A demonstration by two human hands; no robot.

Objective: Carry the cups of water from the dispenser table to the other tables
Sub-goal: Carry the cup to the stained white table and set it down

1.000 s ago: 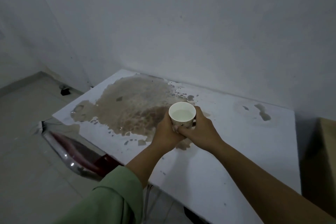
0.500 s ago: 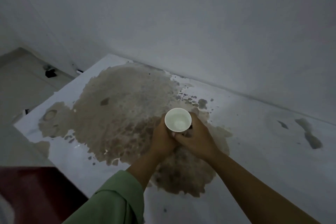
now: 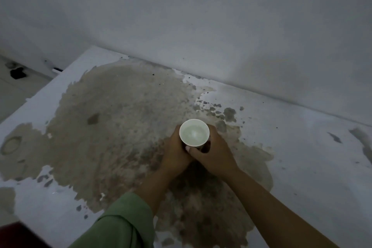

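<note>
- The cup (image 3: pixel 194 132) is a small white paper cup with water inside, almost up to the rim. It is held over the middle of the white tabletop (image 3: pixel 302 157), above a big brown stain (image 3: pixel 120 127). I cannot tell if its bottom already touches the surface.
- The left hand (image 3: pixel 174 152) and the right hand (image 3: pixel 214 154) both wrap the cup wall from the sides, under the rim. The fingers (image 3: pixel 188 148) of both hands are clamped on the cup.
- I judge the cup to be light but soft. A paper wall gives way under a hard squeeze, and then water comes over the rim. A grip low on the wall, gentle and with the cup upright, looks the safest.
- The stained part looks rough and maybe damp, so the cup could stand a little uneven there.
- The wall (image 3: pixel 201 26) stands right behind the far edge of the tabletop. The left edge is well apart from the cup, with the floor (image 3: pixel 12 94) beyond it.
- The bare white part to the right has the most open room, and nothing else stands on the tabletop.
</note>
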